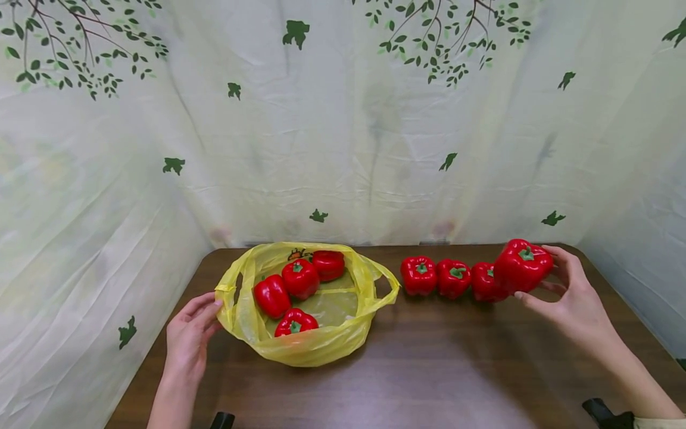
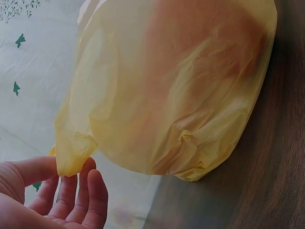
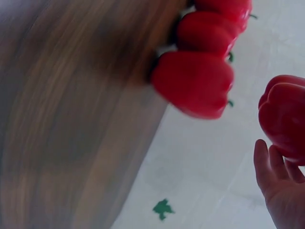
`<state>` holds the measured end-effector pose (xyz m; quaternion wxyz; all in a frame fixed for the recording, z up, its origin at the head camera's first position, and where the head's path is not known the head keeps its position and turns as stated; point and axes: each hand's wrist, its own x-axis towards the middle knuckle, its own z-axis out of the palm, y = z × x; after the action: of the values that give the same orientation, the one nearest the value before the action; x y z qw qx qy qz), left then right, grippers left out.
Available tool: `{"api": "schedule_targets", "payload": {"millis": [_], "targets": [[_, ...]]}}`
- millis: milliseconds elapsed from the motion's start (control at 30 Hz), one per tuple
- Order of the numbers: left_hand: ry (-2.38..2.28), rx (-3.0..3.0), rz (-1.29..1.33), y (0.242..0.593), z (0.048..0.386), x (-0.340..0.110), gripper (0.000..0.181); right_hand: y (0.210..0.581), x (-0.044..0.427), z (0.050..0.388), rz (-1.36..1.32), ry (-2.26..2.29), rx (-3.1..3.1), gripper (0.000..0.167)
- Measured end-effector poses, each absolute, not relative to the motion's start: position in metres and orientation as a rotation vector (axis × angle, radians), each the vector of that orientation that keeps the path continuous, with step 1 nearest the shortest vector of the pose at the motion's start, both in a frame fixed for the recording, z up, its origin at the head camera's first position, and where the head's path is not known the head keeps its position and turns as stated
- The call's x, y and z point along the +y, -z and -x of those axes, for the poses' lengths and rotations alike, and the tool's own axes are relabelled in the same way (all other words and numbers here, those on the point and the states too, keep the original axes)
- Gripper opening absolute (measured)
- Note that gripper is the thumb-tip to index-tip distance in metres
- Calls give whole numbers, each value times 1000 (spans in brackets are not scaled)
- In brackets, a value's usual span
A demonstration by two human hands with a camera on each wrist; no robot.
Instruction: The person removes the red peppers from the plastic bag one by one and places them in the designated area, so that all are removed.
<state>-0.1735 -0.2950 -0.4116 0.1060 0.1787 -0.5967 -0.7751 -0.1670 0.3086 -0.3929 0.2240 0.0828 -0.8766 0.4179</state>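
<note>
A yellow plastic bag stands with its mouth spread wide on the table's left half. Several red bell peppers lie inside it. My left hand pinches the bag's left handle between thumb and fingers; the left wrist view shows the pinched yellow tip. On the right, my right hand grips a red bell pepper with a green stem, raised above the table. Beside that pepper, three more red bell peppers stand in a row, the rightmost partly hidden by the held one.
The brown wooden table reaches back to a pale curtain printed with green leaves, which also hangs at both sides. A black strap is on the right wrist. Another dark object shows at the bottom edge.
</note>
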Motion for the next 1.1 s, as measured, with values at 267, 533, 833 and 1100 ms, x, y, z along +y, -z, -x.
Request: {"api": "schedule_targets", "payload": {"millis": [267,533,833,1100], "targets": [[2275,-1764,-548,411,174,-295,22,404,334,169,-51,-1161,-2484,95],[2286,-1758,-546,412,174,-295,20,423,354,177,46,-1198,-2527,96],[2305,-1744,-527,414,176,-296,15,445,371,191,50,-1070,-2638,99],[2309,-1739,-538,415,177,-294,13,460,371,203,46,-1012,-2698,95]]}}
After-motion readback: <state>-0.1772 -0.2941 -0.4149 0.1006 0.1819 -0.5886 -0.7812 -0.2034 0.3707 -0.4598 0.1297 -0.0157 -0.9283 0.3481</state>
